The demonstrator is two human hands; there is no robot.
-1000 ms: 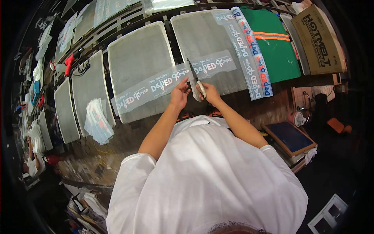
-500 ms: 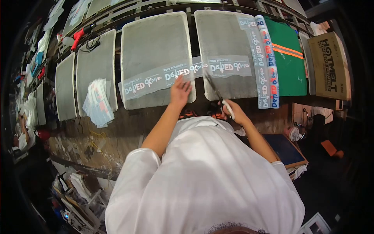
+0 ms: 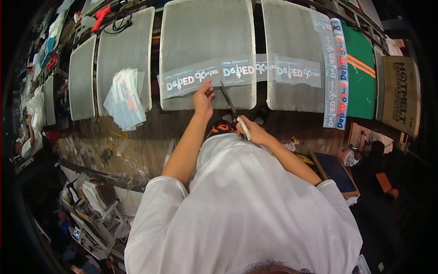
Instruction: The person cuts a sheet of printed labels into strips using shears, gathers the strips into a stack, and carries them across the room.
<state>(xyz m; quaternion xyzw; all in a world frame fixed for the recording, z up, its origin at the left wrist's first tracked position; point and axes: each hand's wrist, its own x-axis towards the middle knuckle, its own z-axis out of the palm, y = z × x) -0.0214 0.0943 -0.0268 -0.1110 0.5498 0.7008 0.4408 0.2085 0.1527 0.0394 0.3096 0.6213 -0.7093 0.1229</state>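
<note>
A clear film strip [image 3: 194, 82] printed with red and white lettering lies across two grey boards. My left hand [image 3: 204, 99] is at its lower edge, fingers loosely bent and apart, the fingertips overlapping the film's edge. My right hand [image 3: 256, 131] grips a pair of scissors [image 3: 231, 105] by their pale, wrapped handles. Their dark blades point up and left, with the tips at the strip's lower edge, just right of my left fingers. Farther right, another printed strip [image 3: 329, 73] lies beside a film roll [image 3: 340, 77].
Printed film pieces [image 3: 126, 98] are stacked on a board at left. A red heat gun [image 3: 101, 19] lies behind them. On the right are a green board [image 3: 360, 86] and a HOTMELT carton [image 3: 401, 93]. Another person's arm [image 3: 31, 132] shows at far left.
The scissors and my right hand have moved left toward my left hand. My left fingers have drawn back from over the lettering to the strip's lower edge. The view has shifted.
</note>
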